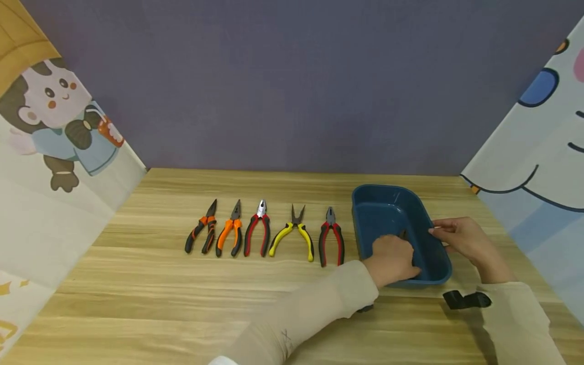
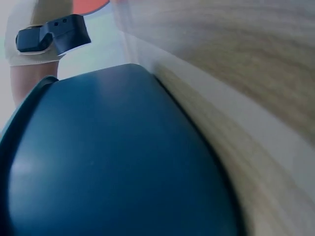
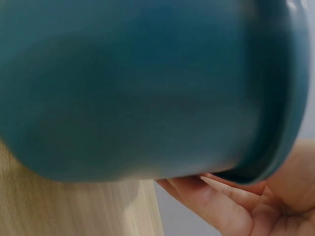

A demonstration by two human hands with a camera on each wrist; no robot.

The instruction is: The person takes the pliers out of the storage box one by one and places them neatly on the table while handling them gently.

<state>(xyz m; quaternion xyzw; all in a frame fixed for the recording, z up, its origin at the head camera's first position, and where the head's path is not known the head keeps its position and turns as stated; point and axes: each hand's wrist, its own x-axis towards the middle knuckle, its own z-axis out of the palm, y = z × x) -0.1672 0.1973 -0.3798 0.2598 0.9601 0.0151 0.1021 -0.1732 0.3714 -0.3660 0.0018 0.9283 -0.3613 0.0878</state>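
Observation:
A deep blue plastic bin stands at the right of the table. My left hand reaches down inside it, fingers curled round a pair of pliers. Only a small dark tip of these pliers shows past the knuckles; the rest is hidden by the hand. On the bin's right side my right hand grips the rim, thumb at the edge. In the right wrist view its fingers lie against the outer wall under the lip. The left wrist view is mostly filled by the bin's outer wall.
Left of the bin, several pliers lie in a row, jaws pointing away: black-orange, orange, red-black with bright jaws, spread yellow-black, and red-black nearest the bin. A dark grey panel closes off the table's back.

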